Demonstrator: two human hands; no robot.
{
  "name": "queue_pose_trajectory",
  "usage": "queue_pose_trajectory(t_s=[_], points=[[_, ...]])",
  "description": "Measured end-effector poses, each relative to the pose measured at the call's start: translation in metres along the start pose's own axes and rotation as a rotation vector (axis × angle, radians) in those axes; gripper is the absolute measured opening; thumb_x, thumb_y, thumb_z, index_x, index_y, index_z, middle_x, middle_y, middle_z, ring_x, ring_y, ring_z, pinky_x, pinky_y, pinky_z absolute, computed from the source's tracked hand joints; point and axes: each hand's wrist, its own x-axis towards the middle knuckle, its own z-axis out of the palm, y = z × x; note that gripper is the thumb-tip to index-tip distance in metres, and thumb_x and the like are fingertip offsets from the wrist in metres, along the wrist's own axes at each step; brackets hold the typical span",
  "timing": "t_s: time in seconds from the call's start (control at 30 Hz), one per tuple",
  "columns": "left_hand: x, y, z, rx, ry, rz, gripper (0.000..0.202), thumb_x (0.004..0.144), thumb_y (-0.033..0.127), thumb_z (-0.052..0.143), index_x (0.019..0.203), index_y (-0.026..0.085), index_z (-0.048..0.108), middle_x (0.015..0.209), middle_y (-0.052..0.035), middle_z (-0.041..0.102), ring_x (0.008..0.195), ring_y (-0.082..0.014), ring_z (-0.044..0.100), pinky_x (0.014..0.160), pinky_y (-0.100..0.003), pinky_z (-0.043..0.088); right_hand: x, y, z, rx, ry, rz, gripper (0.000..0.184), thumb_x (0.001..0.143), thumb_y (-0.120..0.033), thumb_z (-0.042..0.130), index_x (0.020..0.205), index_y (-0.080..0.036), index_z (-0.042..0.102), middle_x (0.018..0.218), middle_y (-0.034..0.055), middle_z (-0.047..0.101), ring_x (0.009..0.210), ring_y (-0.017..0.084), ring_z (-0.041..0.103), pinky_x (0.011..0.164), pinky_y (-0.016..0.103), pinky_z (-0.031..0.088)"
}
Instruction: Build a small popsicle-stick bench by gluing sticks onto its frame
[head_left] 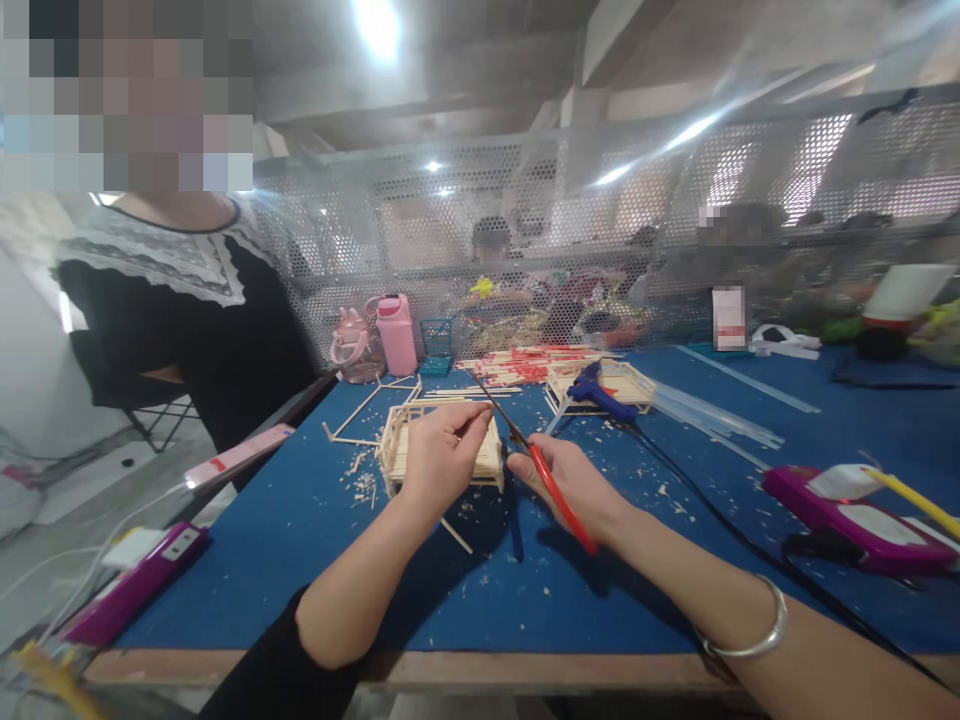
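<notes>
My right hand (pixel 577 490) grips a pair of scissors (pixel 551 490) with red handles, the blades pointing up and to the left. Their tips come close to the fingertips of my left hand (pixel 442 445), which are pinched together. Whatever the left fingers hold is too small or hidden to make out. Beneath that hand stands a small frame (pixel 390 455) built of thin wooden sticks, partly covered by the hand. A loose stick (pixel 456 535) lies in front of it, and bits of cut wood are scattered around.
Behind lie a pile of red-tipped sticks (pixel 525 365), a second stick frame (pixel 559 385) and a blue glue gun (pixel 607 395). Clear glue sticks (pixel 712 415) and a purple power strip (pixel 855 520) are at right. A pink bottle (pixel 396 335) stands at back left; a person (pixel 232 330) is beside the table.
</notes>
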Motion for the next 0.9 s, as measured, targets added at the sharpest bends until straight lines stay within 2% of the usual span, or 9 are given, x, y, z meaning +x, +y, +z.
queue_pose_trajectory(t_s=[0.17, 0.33, 0.4, 0.53, 0.9], points=[[-0.004, 0.007, 0.009, -0.19, -0.01, -0.066, 0.017, 0.076, 0.026, 0.059, 0.08, 0.019, 0.074, 0.081, -0.0045, 0.074, 0.075, -0.0175, 0.067, 0.07, -0.028, 0.052, 0.002, 0.004, 0.007, 0.099, 0.057, -0.098, 0.06, 0.072, -0.08, 0.029, 0.061, -0.021, 0.035, 0.055, -0.0047, 0.032, 0.051, 0.01, 0.03, 0.049, 0.025, 0.028], [-0.001, 0.009, 0.012, -0.51, -0.007, -0.3, 0.02, 0.071, 0.034, 0.064, 0.074, 0.016, 0.071, 0.061, -0.0013, 0.067, 0.052, -0.0105, 0.057, 0.053, -0.023, 0.048, 0.003, 0.007, 0.007, 0.121, 0.025, -0.171, 0.059, 0.076, -0.077, 0.029, 0.079, -0.019, 0.043, 0.066, -0.0014, 0.043, 0.06, 0.012, 0.039, 0.055, 0.026, 0.034], [0.001, 0.009, 0.011, -0.571, -0.015, -0.345, 0.022, 0.068, 0.037, 0.067, 0.071, 0.015, 0.07, 0.055, 0.0003, 0.063, 0.047, -0.0085, 0.053, 0.05, -0.021, 0.047, 0.003, 0.009, 0.005, 0.099, -0.01, -0.207, 0.06, 0.075, -0.076, 0.031, 0.086, -0.019, 0.043, 0.073, 0.0008, 0.049, 0.064, 0.014, 0.043, 0.058, 0.027, 0.036], [0.003, 0.011, 0.009, -0.579, -0.034, -0.354, 0.023, 0.066, 0.038, 0.069, 0.066, 0.015, 0.069, 0.052, 0.0005, 0.061, 0.046, -0.0078, 0.051, 0.048, -0.021, 0.045, 0.003, 0.013, 0.001, 0.072, -0.022, -0.243, 0.056, 0.076, -0.073, 0.035, 0.089, -0.019, 0.043, 0.074, 0.0013, 0.05, 0.066, 0.015, 0.044, 0.059, 0.028, 0.037], [0.001, 0.012, 0.006, -0.51, -0.037, -0.307, 0.02, 0.069, 0.034, 0.065, 0.062, 0.015, 0.068, 0.051, 0.0008, 0.06, 0.047, -0.0087, 0.052, 0.049, -0.021, 0.045, 0.001, 0.007, -0.001, -0.058, -0.009, -0.215, 0.046, 0.077, -0.063, 0.044, 0.091, -0.019, 0.041, 0.079, 0.0012, 0.049, 0.067, 0.015, 0.043, 0.062, 0.03, 0.039]])
